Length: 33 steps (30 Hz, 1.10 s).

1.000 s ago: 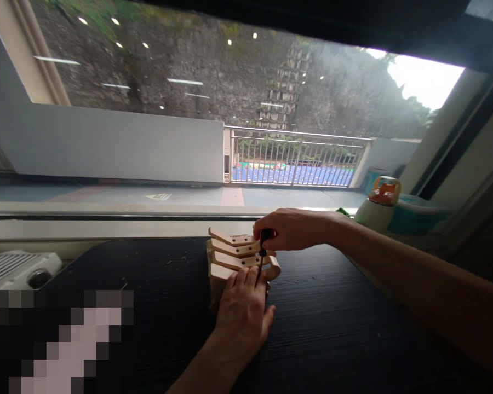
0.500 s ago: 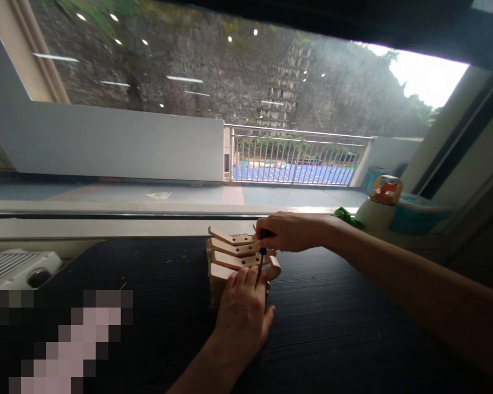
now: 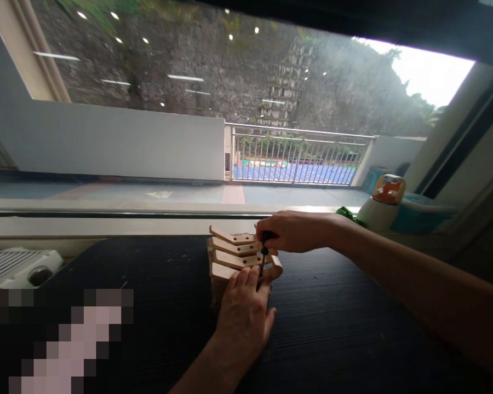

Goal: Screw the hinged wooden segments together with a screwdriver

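Observation:
A small wooden assembly (image 3: 230, 256) of several stacked, fanned slats stands on the dark table (image 3: 345, 328) near its far edge. My left hand (image 3: 244, 313) lies over its near side, fingers pressed down on the lowest slat. My right hand (image 3: 292, 231) reaches in from the right and is closed round the black handle of a screwdriver (image 3: 263, 253), whose thin shaft points down into the wood just beyond my left fingertips. The screwdriver's tip is hidden by my fingers.
A white grilled appliance (image 3: 18, 267) sits at the table's left edge. A white bottle with an orange cap (image 3: 383, 205) and a teal container (image 3: 413, 216) stand on the sill at right. A large window runs behind the table.
Almost nothing has moved. The view has shifted slightly, and my right hand stays on the screwdriver with a small change in wrist angle.

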Motion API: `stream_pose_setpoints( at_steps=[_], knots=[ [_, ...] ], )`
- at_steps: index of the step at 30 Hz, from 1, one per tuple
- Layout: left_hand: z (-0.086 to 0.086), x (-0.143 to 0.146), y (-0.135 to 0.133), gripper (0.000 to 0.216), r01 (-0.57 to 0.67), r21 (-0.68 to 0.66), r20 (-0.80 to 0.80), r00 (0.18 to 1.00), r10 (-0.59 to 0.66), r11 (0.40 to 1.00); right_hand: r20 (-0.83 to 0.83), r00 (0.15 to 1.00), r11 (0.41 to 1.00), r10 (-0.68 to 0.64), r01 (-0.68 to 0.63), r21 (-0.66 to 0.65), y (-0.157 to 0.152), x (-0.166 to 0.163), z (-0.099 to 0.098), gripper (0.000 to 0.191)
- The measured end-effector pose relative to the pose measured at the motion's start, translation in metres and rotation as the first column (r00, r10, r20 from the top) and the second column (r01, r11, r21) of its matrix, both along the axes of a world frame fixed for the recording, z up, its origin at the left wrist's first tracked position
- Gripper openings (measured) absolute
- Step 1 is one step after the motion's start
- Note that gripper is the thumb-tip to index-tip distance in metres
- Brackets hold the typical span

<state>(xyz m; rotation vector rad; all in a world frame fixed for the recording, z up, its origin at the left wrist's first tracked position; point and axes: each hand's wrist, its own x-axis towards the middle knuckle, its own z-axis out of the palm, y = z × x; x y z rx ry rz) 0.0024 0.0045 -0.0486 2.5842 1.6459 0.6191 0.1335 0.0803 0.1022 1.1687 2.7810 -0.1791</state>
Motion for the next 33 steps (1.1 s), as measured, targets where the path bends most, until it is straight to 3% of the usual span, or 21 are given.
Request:
stream_pose_setpoints(
  at_steps=[10,15,20,33],
  knots=[
    [-0.002,-0.001,0.000,0.055,0.009,0.025,0.008,1.000,-0.010,1.000,-0.008,0.999,0.999,-0.045,0.046,0.020,-0.001,-0.007,-0.004,0.020],
    [-0.002,0.000,0.000,0.054,0.007,0.027,0.003,1.000,-0.007,1.000,0.013,0.999,1.000,-0.031,0.031,-0.001,-0.004,-0.003,0.005,0.034],
    [-0.002,0.000,-0.001,0.055,0.004,0.021,0.000,1.000,-0.004,1.000,0.001,1.000,1.000,0.030,-0.030,0.000,-0.003,-0.001,0.007,0.024],
    [-0.001,-0.001,0.001,0.057,0.002,0.011,-0.006,1.000,-0.002,1.000,-0.062,0.997,0.998,-0.051,0.053,0.040,0.001,-0.004,-0.009,0.021]
  ],
)
